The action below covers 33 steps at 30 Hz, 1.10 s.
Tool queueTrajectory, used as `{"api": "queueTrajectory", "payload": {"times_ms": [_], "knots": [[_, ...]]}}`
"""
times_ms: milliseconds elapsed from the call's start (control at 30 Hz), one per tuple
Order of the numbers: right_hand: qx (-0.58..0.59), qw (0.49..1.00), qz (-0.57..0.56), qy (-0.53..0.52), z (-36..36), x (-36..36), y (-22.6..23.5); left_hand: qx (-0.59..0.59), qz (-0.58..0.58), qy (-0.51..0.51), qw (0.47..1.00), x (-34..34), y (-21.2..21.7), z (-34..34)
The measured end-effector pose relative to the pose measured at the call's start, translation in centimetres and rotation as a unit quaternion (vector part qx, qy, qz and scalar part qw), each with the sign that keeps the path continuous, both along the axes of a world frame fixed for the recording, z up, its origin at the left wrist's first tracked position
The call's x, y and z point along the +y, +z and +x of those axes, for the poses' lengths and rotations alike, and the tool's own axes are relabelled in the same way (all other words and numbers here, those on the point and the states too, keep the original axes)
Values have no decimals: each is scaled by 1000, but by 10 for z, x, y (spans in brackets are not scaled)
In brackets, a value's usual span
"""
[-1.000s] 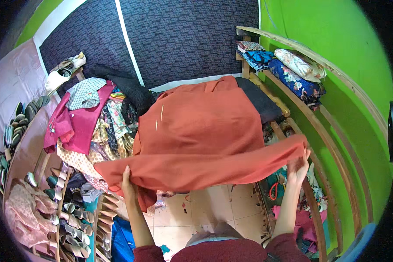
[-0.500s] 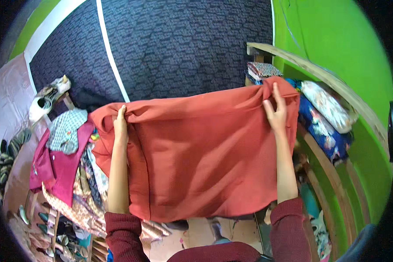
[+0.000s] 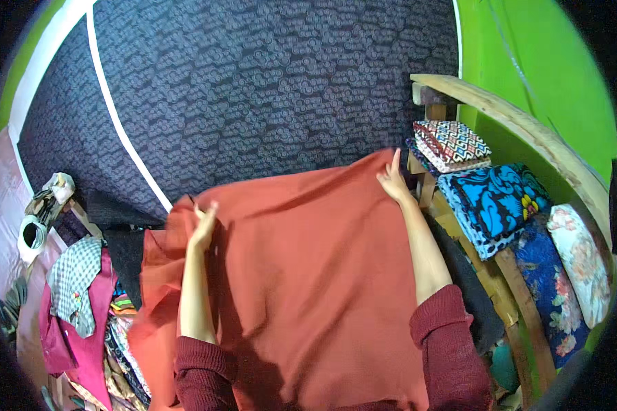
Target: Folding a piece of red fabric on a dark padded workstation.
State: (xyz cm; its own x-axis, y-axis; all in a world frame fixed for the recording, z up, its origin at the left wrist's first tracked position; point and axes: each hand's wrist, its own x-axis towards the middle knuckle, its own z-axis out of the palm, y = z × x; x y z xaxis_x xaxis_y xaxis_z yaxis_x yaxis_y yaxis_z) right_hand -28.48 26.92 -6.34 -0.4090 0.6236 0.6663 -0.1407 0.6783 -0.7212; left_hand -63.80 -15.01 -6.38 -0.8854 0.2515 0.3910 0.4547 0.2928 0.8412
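A large rust-orange cloth [image 3: 315, 274] spreads out in front of me and covers the middle of the view down to the lower edge. My right hand [image 3: 395, 185] pinches it at its far right corner, one finger pointing up along the edge. My left hand [image 3: 203, 225], a little blurred, holds the same cloth near its far left side, where it bunches into folds. Some of the fabric hangs loosely to the left of my left wrist. The grip of the fingertips is partly hidden by the hands.
Folded patterned cloths [image 3: 454, 145], a blue floral cloth [image 3: 493, 198] and a white floral bundle [image 3: 577, 260] lie on the wooden rack at right. A checked cloth [image 3: 79, 281] and a magenta garment [image 3: 96, 356] lie at left. A dark patterned curtain [image 3: 274, 89] hangs ahead.
My right hand has moved left and slightly down, and my left hand has come down and a little right. The cloth's lower part now reaches the bottom edge. My view has shifted.
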Motion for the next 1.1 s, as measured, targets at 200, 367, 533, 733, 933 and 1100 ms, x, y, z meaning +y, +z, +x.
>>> {"api": "queueTrajectory", "payload": {"times_ms": [200,367,533,733,933,1100], "knots": [[-556,829,55,27,12,-46,-69,50,-632,-93,768,-18,-89,83],[-548,808,217,-10,120,-89,-98,191,-481,-46,855,-61,-102,74],[-555,822,-14,-128,190,-80,-115,120,-525,84,839,-98,-109,45],[-456,888,-29,-47,241,-168,-64,-82,-474,-253,840,-57,-25,134],[-436,892,-106,-48,312,-248,-56,-69,-449,-470,757,-88,53,312],[-218,955,-174,-106,325,-332,-77,50,-445,-466,763,-173,7,393]]}}
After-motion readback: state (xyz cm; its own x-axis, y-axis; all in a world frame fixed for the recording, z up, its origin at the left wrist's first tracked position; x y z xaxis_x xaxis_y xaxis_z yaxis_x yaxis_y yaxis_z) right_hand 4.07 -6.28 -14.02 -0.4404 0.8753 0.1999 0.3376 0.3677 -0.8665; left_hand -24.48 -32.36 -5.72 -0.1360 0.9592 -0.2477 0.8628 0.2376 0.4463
